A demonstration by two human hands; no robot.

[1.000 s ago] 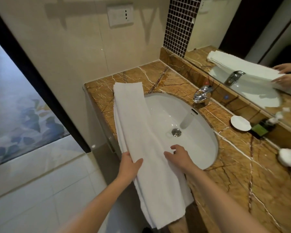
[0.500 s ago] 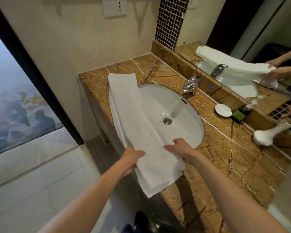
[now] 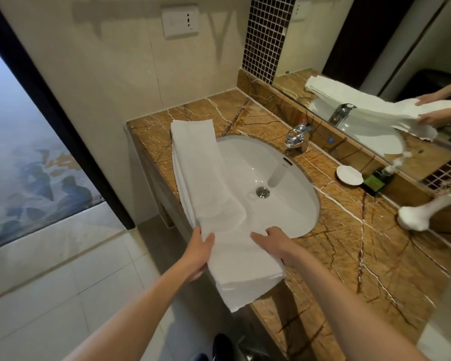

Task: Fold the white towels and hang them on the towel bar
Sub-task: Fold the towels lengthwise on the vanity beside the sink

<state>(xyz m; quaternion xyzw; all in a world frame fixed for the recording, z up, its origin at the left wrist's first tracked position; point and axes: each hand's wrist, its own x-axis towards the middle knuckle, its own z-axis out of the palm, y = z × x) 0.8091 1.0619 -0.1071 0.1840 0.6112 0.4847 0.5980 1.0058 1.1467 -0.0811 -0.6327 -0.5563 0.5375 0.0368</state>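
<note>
A long white towel, folded lengthwise into a narrow strip, lies along the front-left edge of the brown marble counter and over the rim of the white sink. Its near end overhangs the counter's front edge. My left hand grips the towel's left edge, thumb on top and fingers underneath. My right hand holds the towel's right edge near the sink rim, with its fingers curled onto the cloth. No towel bar is in view.
A chrome faucet stands behind the sink. A white soap dish, a dark green packet and a rolled white cloth sit at the right by the mirror. Tiled floor lies to the left.
The towel's hanging near end has been drawn up onto the counter, so less of it dangles. Both hands stayed on its edges near the sink's front rim.
</note>
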